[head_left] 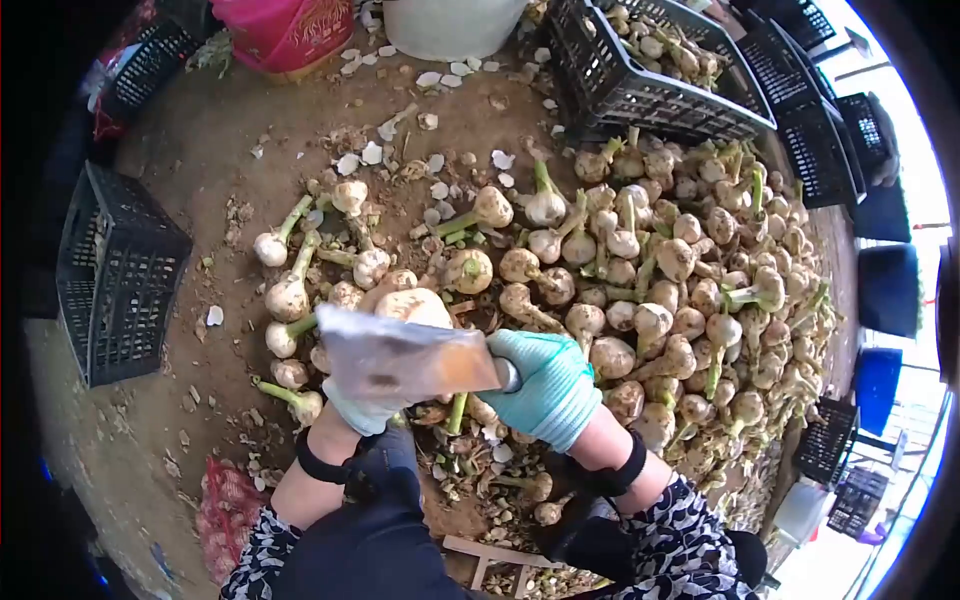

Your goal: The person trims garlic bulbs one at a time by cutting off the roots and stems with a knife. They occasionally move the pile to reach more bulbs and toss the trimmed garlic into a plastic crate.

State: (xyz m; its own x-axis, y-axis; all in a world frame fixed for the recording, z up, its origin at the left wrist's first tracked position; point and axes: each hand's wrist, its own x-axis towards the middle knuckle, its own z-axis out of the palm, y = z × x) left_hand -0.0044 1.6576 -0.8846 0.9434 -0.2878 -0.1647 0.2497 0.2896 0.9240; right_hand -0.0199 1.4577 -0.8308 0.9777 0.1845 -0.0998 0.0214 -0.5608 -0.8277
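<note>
My right hand (540,388), in a pale green knit glove, is closed round the handle of a cleaver (405,358). Its broad, smeared blade spans the space in front of my left hand (362,408). That hand wears a whitish glove, and the blade hides most of its fingers. Just beyond the blade's upper edge shows a large pale, soil-stained bulb (418,306), which my left hand appears to hold from beneath. Beyond both hands lie round, dirty bulbs (468,270) with thick green stalks, resembling fresh garlic.
A heap of bulbs (680,290) spreads to the right. Black plastic crates stand at the left (125,275) and at the top (660,95), the latter holding bulbs. A pink bucket (285,35) and white tub (450,28) are at the back. A red mesh bag (230,510) lies lower left.
</note>
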